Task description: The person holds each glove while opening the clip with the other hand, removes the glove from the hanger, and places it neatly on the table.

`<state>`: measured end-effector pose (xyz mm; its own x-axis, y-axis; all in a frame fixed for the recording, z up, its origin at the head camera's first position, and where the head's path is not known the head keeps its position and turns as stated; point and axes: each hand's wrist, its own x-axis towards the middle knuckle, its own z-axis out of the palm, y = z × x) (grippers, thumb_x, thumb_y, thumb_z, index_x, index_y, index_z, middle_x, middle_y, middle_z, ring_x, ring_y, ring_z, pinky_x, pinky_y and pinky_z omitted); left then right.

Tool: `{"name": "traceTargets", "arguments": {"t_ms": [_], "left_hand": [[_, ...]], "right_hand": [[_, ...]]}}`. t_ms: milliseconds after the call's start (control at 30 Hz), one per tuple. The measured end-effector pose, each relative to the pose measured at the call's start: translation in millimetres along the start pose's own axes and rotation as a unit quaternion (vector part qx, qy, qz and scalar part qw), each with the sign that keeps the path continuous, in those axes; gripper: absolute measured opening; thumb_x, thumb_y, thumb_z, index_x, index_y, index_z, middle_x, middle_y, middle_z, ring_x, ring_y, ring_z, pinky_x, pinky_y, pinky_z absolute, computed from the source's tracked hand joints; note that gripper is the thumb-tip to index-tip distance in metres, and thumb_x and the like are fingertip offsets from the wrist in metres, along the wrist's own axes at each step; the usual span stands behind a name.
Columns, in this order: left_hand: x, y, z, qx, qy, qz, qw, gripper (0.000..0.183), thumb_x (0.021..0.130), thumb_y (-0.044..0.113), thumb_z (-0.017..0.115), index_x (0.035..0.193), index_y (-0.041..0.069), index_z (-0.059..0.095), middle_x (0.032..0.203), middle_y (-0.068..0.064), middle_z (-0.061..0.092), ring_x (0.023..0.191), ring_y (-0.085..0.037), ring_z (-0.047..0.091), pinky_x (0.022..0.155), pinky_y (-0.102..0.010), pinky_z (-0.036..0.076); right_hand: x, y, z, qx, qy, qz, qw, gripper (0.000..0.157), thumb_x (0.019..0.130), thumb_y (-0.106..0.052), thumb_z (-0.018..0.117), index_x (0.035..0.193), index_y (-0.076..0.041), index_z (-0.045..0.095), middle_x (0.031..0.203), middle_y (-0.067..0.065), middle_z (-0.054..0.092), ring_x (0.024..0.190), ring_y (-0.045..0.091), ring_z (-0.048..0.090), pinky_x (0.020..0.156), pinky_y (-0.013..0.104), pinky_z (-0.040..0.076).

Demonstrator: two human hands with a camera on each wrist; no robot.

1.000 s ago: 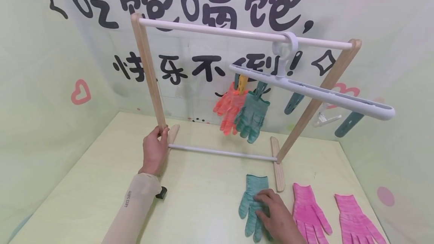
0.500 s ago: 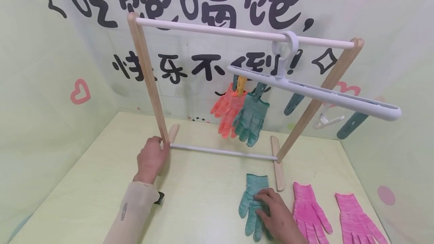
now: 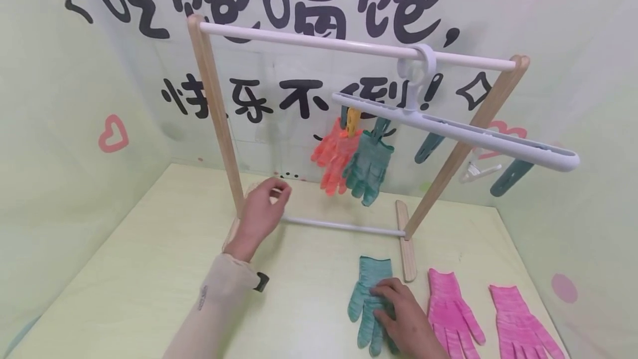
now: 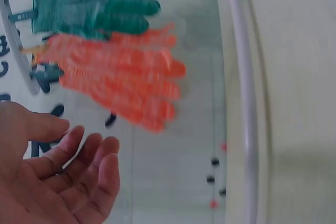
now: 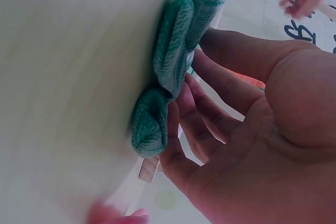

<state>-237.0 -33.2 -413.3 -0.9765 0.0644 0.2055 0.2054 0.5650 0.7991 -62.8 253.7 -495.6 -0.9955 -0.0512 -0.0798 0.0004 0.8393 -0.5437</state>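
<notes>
In the head view my left hand (image 3: 261,209) is raised beside the left post of the wooden drying rack (image 3: 217,109). Its fingers are loosely bent, with nothing held between thumb and fingertips, as the left wrist view also shows. My right hand (image 3: 408,317) rests on a green knit glove (image 3: 370,284) lying flat on the table, its fingertips touching the fabric. From the grey hanger (image 3: 478,134) on the rack's top bar hang orange gloves (image 3: 336,157) and a green glove (image 3: 369,168), held by a yellow clip (image 3: 353,122) and dark teal clips (image 3: 380,128).
Two pink gloves lie to the right of my right hand, a nearer pink glove (image 3: 451,312) and a farther pink glove (image 3: 520,320). A lower white bar (image 3: 344,226) joins the rack's feet. More teal clips (image 3: 512,177) dangle from the hanger's right half.
My left hand has let go of the rack's left post near its foot and moved right and upward. My right hand stays on the green glove.
</notes>
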Motion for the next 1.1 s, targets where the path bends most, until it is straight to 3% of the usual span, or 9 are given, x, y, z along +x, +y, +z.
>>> {"name": "traceTargets", "arguments": {"t_ms": [200, 300, 567, 833, 967, 1100], "left_hand": [[14.2, 39.0, 29.6, -0.084, -0.036, 0.079, 0.9927, 0.025, 0.098, 0.025, 0.062, 0.120, 0.014, 0.066, 0.120, -0.002, 0.069, 0.111, -0.019, 0.064, 0.080, -0.036, 0.057], [21.9, 54.8, 39.8, -0.107, -0.046, 0.102, 0.9880, 0.032, 0.098, 0.027, 0.062, 0.127, 0.014, 0.064, 0.127, -0.002, 0.067, 0.118, -0.019, 0.062, 0.081, -0.037, 0.058], [41.0, 80.8, 58.7, -0.110, -0.060, 0.134, 0.9830, 0.043, 0.097, 0.025, 0.064, 0.139, 0.020, 0.057, 0.139, 0.004, 0.060, 0.128, -0.017, 0.057, 0.110, -0.041, 0.046], [54.0, 90.7, 76.7, -0.145, -0.081, 0.111, 0.9798, 0.048, 0.094, 0.033, 0.068, 0.138, 0.017, 0.057, 0.134, -0.001, 0.064, 0.125, -0.017, 0.060, 0.112, -0.037, 0.045], [54.7, 94.3, 79.3, -0.160, -0.087, 0.092, 0.9789, 0.045, 0.092, 0.035, 0.070, 0.132, 0.016, 0.063, 0.124, -0.003, 0.067, 0.115, -0.019, 0.062, 0.101, -0.036, 0.051], [52.9, 93.1, 80.2, -0.171, -0.093, 0.087, 0.9769, 0.034, 0.090, 0.036, 0.072, 0.117, 0.015, 0.071, 0.107, -0.003, 0.067, 0.095, -0.017, 0.061, 0.080, -0.030, 0.054]], "right_hand": [[-0.9, 2.5, -0.7, 0.004, 0.001, -0.004, 1.000, 0.032, 0.085, -0.016, 0.077, 0.115, -0.024, 0.069, 0.122, -0.010, 0.055, 0.122, 0.018, 0.057, 0.103, 0.040, 0.050], [-1.5, 3.2, -0.7, 0.011, 0.000, -0.007, 1.000, 0.032, 0.085, -0.015, 0.077, 0.115, -0.023, 0.069, 0.123, -0.009, 0.055, 0.123, 0.019, 0.057, 0.104, 0.041, 0.049], [-1.4, 3.2, 0.8, 0.013, -0.007, -0.011, 1.000, 0.033, 0.085, -0.015, 0.076, 0.116, -0.022, 0.068, 0.124, -0.008, 0.055, 0.124, 0.021, 0.056, 0.104, 0.043, 0.048], [-1.7, 4.9, 2.8, 0.006, -0.003, -0.018, 1.000, 0.034, 0.084, -0.016, 0.077, 0.115, -0.023, 0.068, 0.123, -0.008, 0.055, 0.122, 0.021, 0.056, 0.102, 0.041, 0.050], [-1.3, 4.8, 2.4, 0.010, 0.002, -0.023, 1.000, 0.034, 0.083, -0.015, 0.078, 0.115, -0.024, 0.068, 0.123, -0.009, 0.055, 0.121, 0.020, 0.056, 0.102, 0.040, 0.050], [-0.1, 5.0, 1.4, 0.010, 0.006, -0.022, 1.000, 0.034, 0.083, -0.015, 0.078, 0.114, -0.024, 0.068, 0.122, -0.009, 0.055, 0.121, 0.020, 0.056, 0.102, 0.040, 0.050]]}}
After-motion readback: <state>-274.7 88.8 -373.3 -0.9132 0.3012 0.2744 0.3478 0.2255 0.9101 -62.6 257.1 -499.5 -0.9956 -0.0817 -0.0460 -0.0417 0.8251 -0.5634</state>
